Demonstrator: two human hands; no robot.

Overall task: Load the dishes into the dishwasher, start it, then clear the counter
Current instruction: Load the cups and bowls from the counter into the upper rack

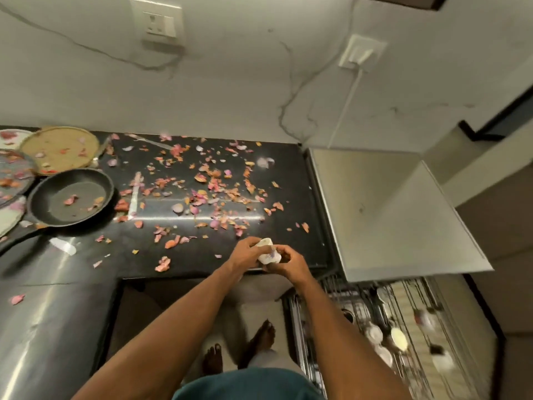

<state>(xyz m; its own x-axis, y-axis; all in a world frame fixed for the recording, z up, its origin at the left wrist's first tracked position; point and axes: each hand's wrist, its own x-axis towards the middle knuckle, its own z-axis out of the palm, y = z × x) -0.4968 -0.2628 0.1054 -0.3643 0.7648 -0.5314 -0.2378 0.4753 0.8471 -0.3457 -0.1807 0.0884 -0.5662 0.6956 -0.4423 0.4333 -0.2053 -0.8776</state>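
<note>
A small white cup (266, 252) is held by both hands, left hand (247, 254) and right hand (284, 262), (likely for the dishwasher rack (331, 310) just right).

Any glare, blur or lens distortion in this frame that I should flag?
Head view: strong wide-angle bending at the counter edges; bright glare streaks on the counter near the pan; the dishwasher rack at lower right is motion-blurred; both hands, left and right, hold a pale crumpled thing, slightly soft.

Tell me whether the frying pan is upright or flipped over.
Upright. The frying pan sits on the counter with its inside facing up, a few peels in it.
</note>
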